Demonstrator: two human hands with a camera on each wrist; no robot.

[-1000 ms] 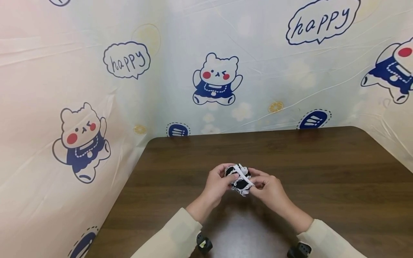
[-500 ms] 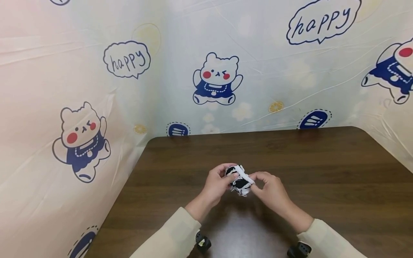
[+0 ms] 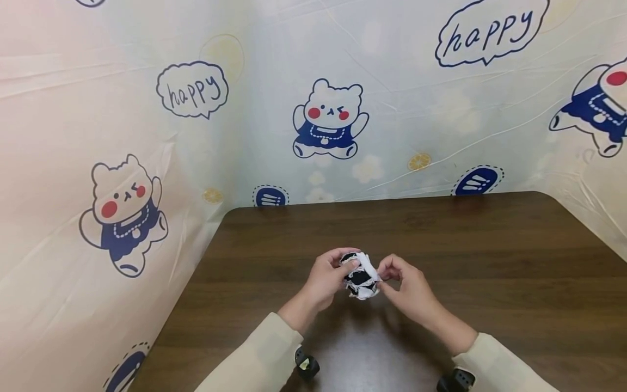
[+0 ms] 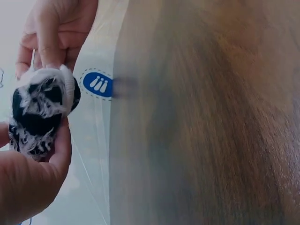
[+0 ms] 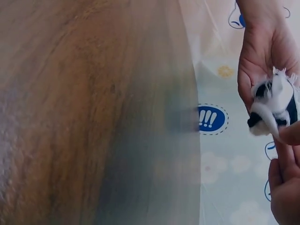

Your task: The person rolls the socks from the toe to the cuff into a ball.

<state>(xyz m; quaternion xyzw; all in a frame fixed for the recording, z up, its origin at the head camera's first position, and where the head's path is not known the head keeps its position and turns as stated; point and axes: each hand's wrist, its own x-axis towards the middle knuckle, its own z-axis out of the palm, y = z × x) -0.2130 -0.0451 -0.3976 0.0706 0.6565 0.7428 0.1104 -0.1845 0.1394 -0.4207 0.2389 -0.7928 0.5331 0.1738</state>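
Observation:
A rolled-up black-and-white sock [image 3: 361, 277], shaggy with loose white threads, is held above the table between both hands. My left hand [image 3: 323, 280] grips it from the left, thumb across the top and fingers underneath. The left wrist view shows a ribbed white band around the sock [image 4: 40, 105]. At its right edge my right hand [image 3: 410, 286] pinches the white part with thumb and fingertips. In the right wrist view a white strip of the sock [image 5: 276, 101] runs down to the right thumb [image 5: 291, 133].
Below the hands lies a dark brown wooden table [image 3: 274, 245] with rounded far corners. A pale curtain [image 3: 392, 109] printed with bears and "happy" bubbles surrounds it. Black wrist cameras [image 3: 307, 363] sit at both light sleeves [image 3: 259, 354].
The right fingers have shifted along the sock's right edge, and the white band now lies broader and flatter. The sock has moved slightly left and turned in the left hand.

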